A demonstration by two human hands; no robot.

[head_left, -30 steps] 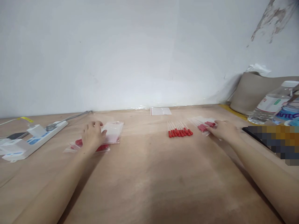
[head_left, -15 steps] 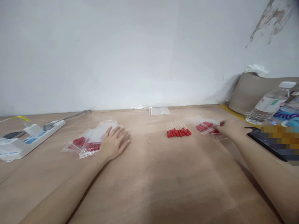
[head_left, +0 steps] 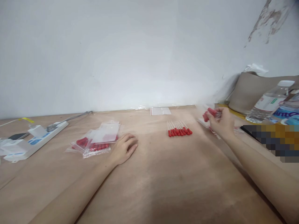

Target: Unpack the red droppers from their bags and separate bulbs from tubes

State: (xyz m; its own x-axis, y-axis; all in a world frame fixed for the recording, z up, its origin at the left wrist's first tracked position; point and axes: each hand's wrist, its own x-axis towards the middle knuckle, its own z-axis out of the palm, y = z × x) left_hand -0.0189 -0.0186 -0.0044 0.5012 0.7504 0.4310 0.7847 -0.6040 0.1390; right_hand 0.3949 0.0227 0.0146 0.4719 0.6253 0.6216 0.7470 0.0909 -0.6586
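Note:
My right hand (head_left: pixel 221 123) pinches a clear zip bag with red-ended sticks (head_left: pixel 209 114) inside, lifted above the table; the bag is blurred. Beneath it lies another clear bag (head_left: pixel 203 122), partly hidden by the hand. To its left, a row of several thin pale sticks with thick red ends (head_left: pixel 179 130) lies loose on the table, red ends toward me. My left hand (head_left: pixel 126 147) rests on the wood with its fingers loosely stretched and holds nothing. Beside it is a pile of clear zip bags with red-ended sticks (head_left: pixel 97 146), topped by a white-looking bag (head_left: pixel 107 130).
A flat zip bag (head_left: pixel 160 111) lies by the wall. At left are a power strip (head_left: pixel 44 137) with chargers and a dark phone (head_left: pixel 18 136). On the right stand a water bottle (head_left: pixel 268 102) and a grey-brown container (head_left: pixel 245 90), near a dark, pixelated object (head_left: pixel 263 140).
My right hand has raised a zip bag of red-ended sticks off the table. My left hand has slid slightly right, away from the bag pile.

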